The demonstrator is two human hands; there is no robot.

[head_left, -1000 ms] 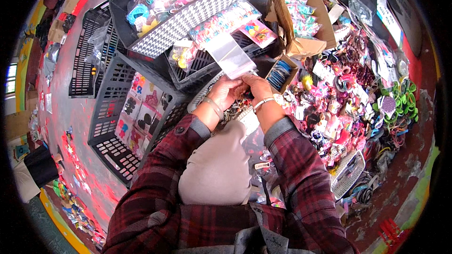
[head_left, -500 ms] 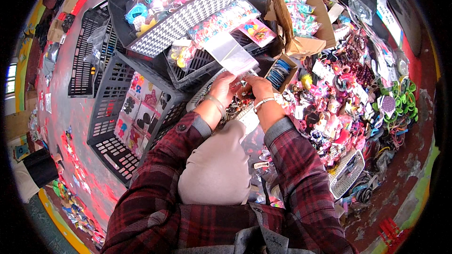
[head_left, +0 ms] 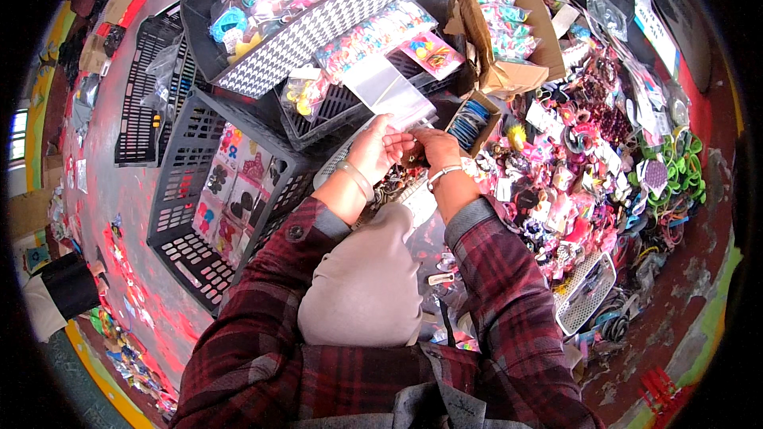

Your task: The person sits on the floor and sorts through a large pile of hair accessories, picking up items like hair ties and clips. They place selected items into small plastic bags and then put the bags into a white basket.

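Wears a long-sleeved plaid top (head_left: 350, 373), checked in dark red and black with greyer bands. Shows plain grey cuffs (head_left: 470, 220) at the sleeve ends, with a round dark button (head_left: 296, 232) on the left sleeve (head_left: 266, 278). Has a smooth, pale bangle (head_left: 355, 177) around the left wrist and a narrow, silvery-white bracelet (head_left: 443, 176) around the right. Leaves the left hand (head_left: 377, 151) and the right hand (head_left: 439, 149) bare. Includes light beige trousers (head_left: 362, 290), smooth over a rounded knee, and dark grey cloth (head_left: 463, 403) at the waist.

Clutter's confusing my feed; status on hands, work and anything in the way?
Left hand and right hand close together, grips unclear. Pale plastic sheet just beyond. Small cardboard box of blue items close by the right.
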